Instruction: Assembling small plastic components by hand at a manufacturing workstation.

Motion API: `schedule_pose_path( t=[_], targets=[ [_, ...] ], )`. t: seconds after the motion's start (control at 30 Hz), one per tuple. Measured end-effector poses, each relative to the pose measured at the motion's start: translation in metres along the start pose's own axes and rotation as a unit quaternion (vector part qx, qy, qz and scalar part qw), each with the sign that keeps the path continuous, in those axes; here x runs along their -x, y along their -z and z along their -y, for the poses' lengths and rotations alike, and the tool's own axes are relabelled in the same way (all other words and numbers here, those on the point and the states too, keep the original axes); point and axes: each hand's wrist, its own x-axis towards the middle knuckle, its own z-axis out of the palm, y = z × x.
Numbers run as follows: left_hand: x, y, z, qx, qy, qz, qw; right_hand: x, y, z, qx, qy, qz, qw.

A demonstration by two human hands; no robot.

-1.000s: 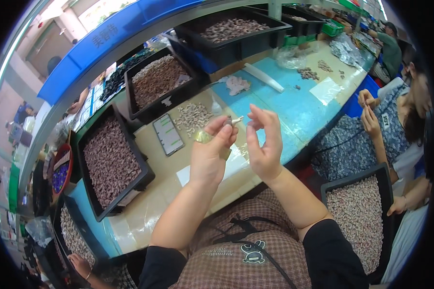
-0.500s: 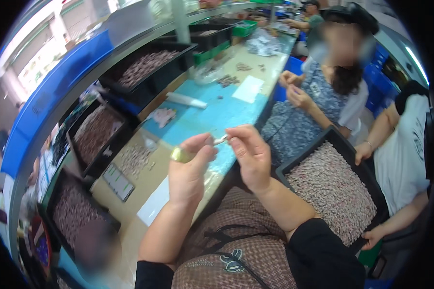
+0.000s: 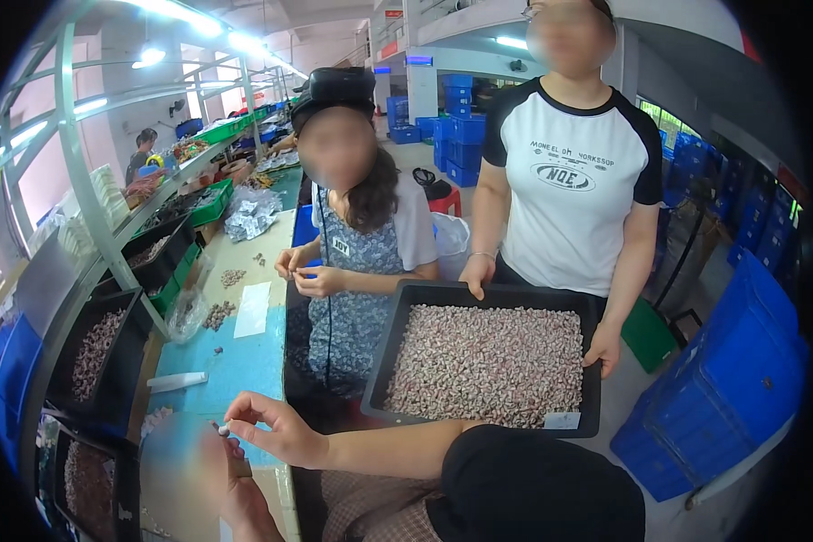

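Note:
A small pale piece with a darker end [image 3: 224,431] sits between my hands, too small to name. My right hand [image 3: 280,434] pinches at it with thumb and forefinger, the other fingers curled. From below, my left hand [image 3: 242,483] reaches up with closed fingertips against the same piece; a smear covers part of this hand. Both are over the workbench's near end. To the right, another person's hands hold a black tray [image 3: 388,352] heaped with small pinkish-grey pieces [image 3: 488,361].
On the blue bench mat [image 3: 257,348] lie a white sheet [image 3: 254,310], a white roll [image 3: 177,382] and small piles of pieces [image 3: 219,314]. Black bins [image 3: 95,348] line the left side. A seated person works beside the bench. Blue crates [image 3: 705,388] stand at right.
My view has swung up and right, so the tray holder and the hall now show. My hands appear lower left, still together at the small piece. The tray stays held by the other person.

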Motion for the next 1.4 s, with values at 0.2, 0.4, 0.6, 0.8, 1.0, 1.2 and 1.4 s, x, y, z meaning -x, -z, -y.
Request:
schedule_pose_path(
  t=[0.2, 0.4, 0.6, 0.8, 1.0, 1.2, 1.4],
  targets=[
    [-0.002, 0.009, 0.005, 0.01, 0.023, -0.017, 1.0, 0.001, -0.004, -0.019, -0.056, -0.023, -0.02, 0.998],
    [0.012, 0.021, 0.019, 0.04, 0.046, -0.056, 0.997, 0.032, -0.009, -0.048, -0.074, -0.053, -0.106, 0.99],
    [0.027, 0.023, 0.036, 0.046, 0.116, -0.066, 0.99, 0.094, 0.028, -0.131, 0.011, -0.21, -0.197, 0.958],
    [0.038, 0.013, 0.038, 0.041, 0.135, -0.037, 0.989, 0.154, 0.054, -0.199, 0.262, -0.408, 0.045, 0.873],
    [0.041, 0.011, 0.037, 0.016, 0.141, -0.037, 0.989, 0.161, 0.049, -0.205, 0.399, -0.398, 0.104, 0.819],
    [0.044, 0.008, 0.034, 0.015, 0.142, -0.043, 0.989, 0.156, 0.047, -0.193, 0.409, -0.415, 0.11, 0.805],
    [0.049, 0.008, 0.036, 0.016, 0.147, -0.04, 0.988, 0.161, 0.048, -0.189, 0.414, -0.405, 0.089, 0.81]
  ],
)
